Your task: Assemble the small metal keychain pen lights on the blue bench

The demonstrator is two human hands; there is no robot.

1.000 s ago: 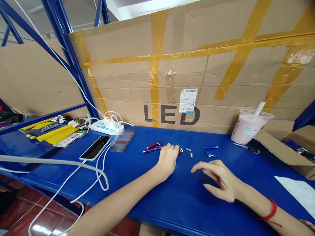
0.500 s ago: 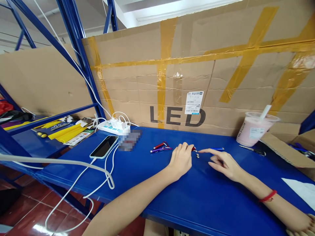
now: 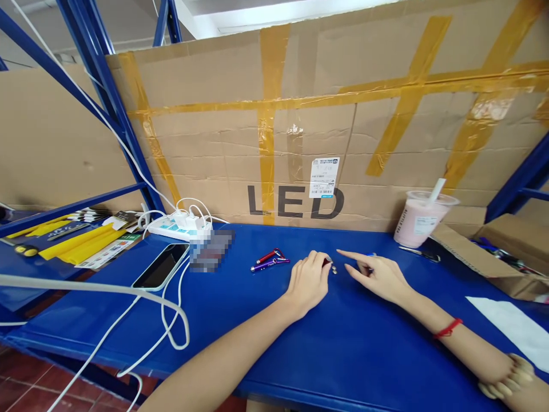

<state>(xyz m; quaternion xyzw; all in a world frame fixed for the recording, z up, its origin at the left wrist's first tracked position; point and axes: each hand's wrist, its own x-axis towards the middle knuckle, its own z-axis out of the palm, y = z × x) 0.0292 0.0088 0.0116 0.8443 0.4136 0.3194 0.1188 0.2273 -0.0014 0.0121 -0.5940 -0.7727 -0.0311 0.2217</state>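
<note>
Pinches a red tube (image 3: 327,261) in the left hand (image 3: 307,281), just left of button cells (image 3: 335,272), nearer them than the right hand (image 3: 381,278) with forefinger and thumb spread.

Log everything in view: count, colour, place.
Cardboard: 1, brown, back
Label: 1, white, on cardboard
Rack bars: several, blue, both sides
Tabletop: 1, blue, foreground
Power strip: 1, white, back left
Phone: 1, dark, left
Cables: several, white, left
Long items: several, yellow, left
Slim tubes: 2, red, purple, centre-left
Discs: at least 2, metallic, centre
Piece: 1, blue, centre-right, partly hidden
Cup: 1, pink, back right
Pen-like item: 1, dark, before cup
Box: 1, brown, right
Paper: 1, white, right
Wristbands: 2, red, beige, lower right
Left hand: 1, bare, holding red item
Right hand: 1, bare, right of discs
</note>
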